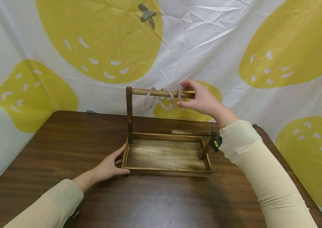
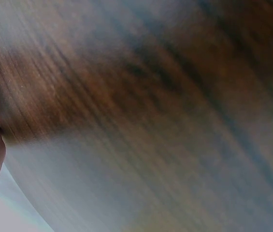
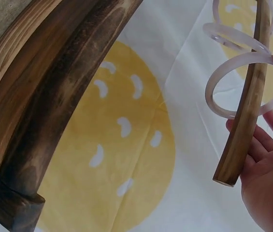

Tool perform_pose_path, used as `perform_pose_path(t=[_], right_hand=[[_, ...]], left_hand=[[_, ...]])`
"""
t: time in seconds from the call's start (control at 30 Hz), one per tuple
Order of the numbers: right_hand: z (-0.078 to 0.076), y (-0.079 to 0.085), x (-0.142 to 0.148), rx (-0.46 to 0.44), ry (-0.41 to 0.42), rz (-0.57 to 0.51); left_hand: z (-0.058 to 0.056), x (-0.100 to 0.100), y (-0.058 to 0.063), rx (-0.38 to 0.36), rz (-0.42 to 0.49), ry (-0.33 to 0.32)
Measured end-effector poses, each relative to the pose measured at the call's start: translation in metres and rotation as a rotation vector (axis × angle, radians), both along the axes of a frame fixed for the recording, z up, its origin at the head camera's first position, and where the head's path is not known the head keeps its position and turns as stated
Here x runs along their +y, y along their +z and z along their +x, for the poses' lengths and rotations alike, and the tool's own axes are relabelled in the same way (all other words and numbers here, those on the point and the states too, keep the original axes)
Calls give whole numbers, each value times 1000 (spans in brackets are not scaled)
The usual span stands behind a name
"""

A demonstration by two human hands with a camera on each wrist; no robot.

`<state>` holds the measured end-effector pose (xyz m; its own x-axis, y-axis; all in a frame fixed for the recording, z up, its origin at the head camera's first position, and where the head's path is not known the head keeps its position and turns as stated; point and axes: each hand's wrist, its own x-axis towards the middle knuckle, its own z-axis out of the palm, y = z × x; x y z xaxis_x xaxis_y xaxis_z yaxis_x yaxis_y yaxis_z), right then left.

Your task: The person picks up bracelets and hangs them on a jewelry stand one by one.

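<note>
A brown wooden display stand (image 1: 168, 173) has a shallow tray base, a tall post at left with a long upper bar (image 1: 141, 91), and a shorter post at right with a lower bar (image 1: 190, 133). Two pale lilac bangles (image 1: 150, 98) hang around the upper bar. A third bangle (image 3: 216, 89) encircles that bar nearer its free right end; my right hand (image 1: 202, 98) pinches it between thumb and fingers. At the tray's left front corner my left hand (image 1: 108, 166) grips the stand, thumb along the front and fingers at the left side.
The stand rests on a dark brown wooden table (image 1: 161, 202). Behind it hangs a white cloth (image 1: 206, 41) printed with yellow lemons. The lower bar and its post stand below my right forearm, close to the wrist.
</note>
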<state>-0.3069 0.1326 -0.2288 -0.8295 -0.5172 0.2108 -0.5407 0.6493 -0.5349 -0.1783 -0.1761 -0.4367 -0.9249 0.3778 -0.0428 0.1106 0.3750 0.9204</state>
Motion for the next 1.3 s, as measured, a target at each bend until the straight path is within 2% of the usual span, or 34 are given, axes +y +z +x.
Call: perform_pose_path(t=[0.3,0.73,1.3], right_hand=[[0,-1,-1,16,-3,26],[1,-2,-3,105,-32,191],[3,-4,-6,198,-50,321]], left_hand=[[-1,-1,-2,-6,3,-5],[0,0,-3,-10,-23,13],[-1,0,-2,-6,-19,6]])
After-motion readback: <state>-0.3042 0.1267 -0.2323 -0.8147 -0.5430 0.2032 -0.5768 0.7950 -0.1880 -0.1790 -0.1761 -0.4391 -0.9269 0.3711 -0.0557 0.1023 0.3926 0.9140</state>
